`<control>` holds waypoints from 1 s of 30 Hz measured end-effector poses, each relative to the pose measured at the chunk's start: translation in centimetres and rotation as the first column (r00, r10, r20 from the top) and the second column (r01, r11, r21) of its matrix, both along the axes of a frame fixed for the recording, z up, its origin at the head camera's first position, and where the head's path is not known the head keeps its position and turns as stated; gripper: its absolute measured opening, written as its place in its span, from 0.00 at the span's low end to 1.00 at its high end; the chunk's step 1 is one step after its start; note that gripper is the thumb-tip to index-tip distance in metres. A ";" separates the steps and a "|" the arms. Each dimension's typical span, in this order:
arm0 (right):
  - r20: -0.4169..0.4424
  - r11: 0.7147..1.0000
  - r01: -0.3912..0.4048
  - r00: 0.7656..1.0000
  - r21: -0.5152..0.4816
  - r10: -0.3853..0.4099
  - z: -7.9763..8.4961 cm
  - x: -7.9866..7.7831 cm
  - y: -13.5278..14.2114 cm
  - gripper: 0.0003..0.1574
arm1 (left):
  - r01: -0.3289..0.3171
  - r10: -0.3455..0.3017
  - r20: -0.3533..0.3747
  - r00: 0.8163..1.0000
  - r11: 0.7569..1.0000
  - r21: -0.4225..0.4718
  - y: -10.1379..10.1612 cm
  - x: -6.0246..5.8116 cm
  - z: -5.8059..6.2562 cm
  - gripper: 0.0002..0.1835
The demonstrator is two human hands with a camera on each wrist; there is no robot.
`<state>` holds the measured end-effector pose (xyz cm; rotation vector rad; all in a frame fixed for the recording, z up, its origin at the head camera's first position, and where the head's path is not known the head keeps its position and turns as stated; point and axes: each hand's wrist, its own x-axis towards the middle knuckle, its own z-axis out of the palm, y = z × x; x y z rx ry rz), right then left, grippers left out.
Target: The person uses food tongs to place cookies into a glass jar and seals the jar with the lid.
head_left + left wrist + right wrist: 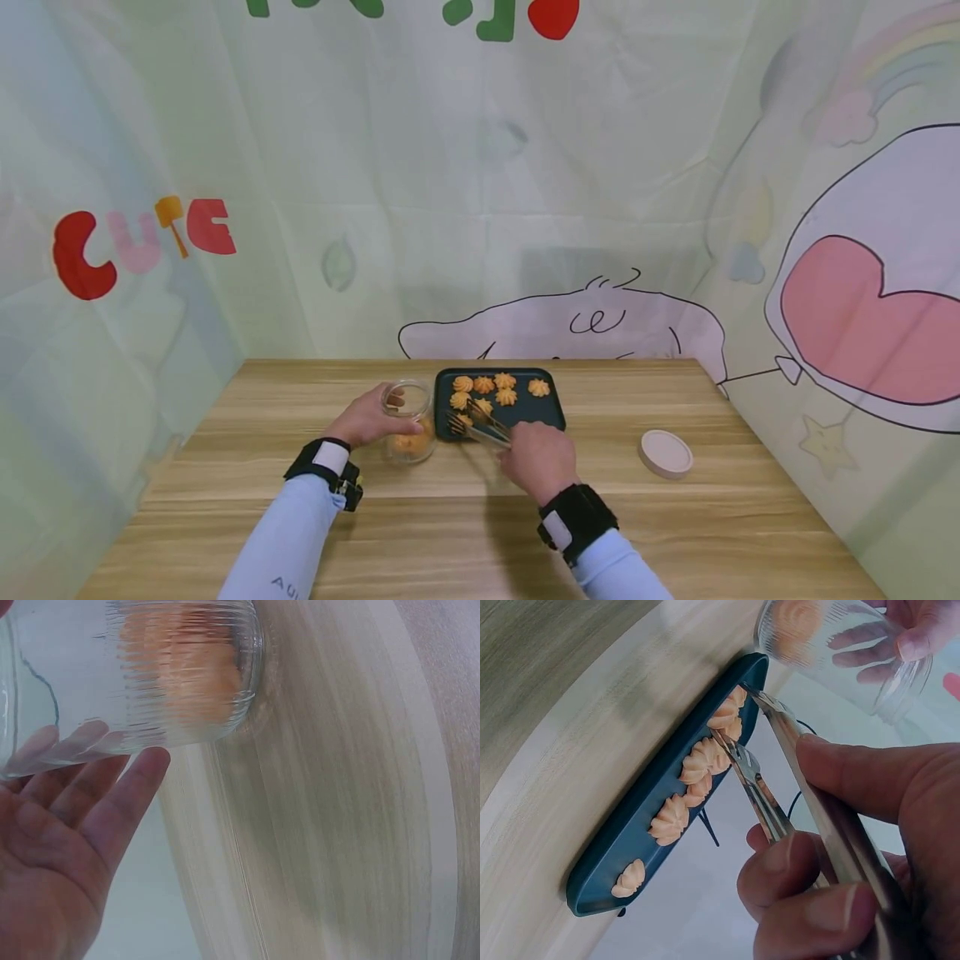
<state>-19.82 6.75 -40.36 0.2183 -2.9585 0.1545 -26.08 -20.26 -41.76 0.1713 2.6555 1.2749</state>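
Observation:
My left hand [372, 419] holds a clear glass jar [82, 667] upright on the table, fingers behind it and thumb across its front. Orange-brown cookies [184, 667] lie in the jar's lower part. In my right hand [542, 461] is a pair of metal tongs [810, 795], gripped between thumb and fingers. The tongs' tips reach into the dark teal tray [536, 410], spread around a swirled cookie [725, 714] near its left end. Several more piped cookies [506, 381] sit in the tray, mostly toward the left and back, with a single one [538, 387] at the right.
A round pale lid [666, 454] lies on the wooden table [720, 500] to the right of the tray. The jar stands close against the tray's left side. Behind the table hangs a printed cloth backdrop [420, 208].

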 end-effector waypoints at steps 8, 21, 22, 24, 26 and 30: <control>-0.013 1.000 -0.002 1.000 -0.005 0.002 0.1 -0.1 0.1 0.25 | 0.001 -0.001 -0.008 1.000 1.000 -0.002 -0.1 -0.1 -0.1 0.45; 0.028 0.999 0.001 1.000 0.033 -0.002 0.3 0.0 -0.1 0.32 | -0.004 0.004 0.000 1.000 1.000 -0.004 -0.1 -0.1 -0.2 0.45; 0.022 0.999 -0.003 1.000 0.042 0.002 0.3 0.0 -0.1 0.33 | -0.005 0.005 0.002 1.000 1.000 -0.002 -0.1 -0.2 -0.3 0.45; 0.017 0.999 -0.009 1.000 0.053 0.008 0.4 -0.1 -0.2 0.33 | -0.005 0.005 0.002 1.000 1.000 -0.001 -0.2 -0.3 -0.4 0.45; 0.010 0.998 -0.014 1.000 0.061 0.013 0.6 -0.1 -0.3 0.33 | -0.006 0.006 0.002 1.000 1.000 0.001 -0.2 -0.4 -0.5 0.45; 0.030 0.999 -0.010 1.000 0.051 0.008 0.8 -0.2 -0.6 0.31 | -0.008 0.008 0.004 1.000 1.000 0.006 -0.2 -0.5 -0.6 0.45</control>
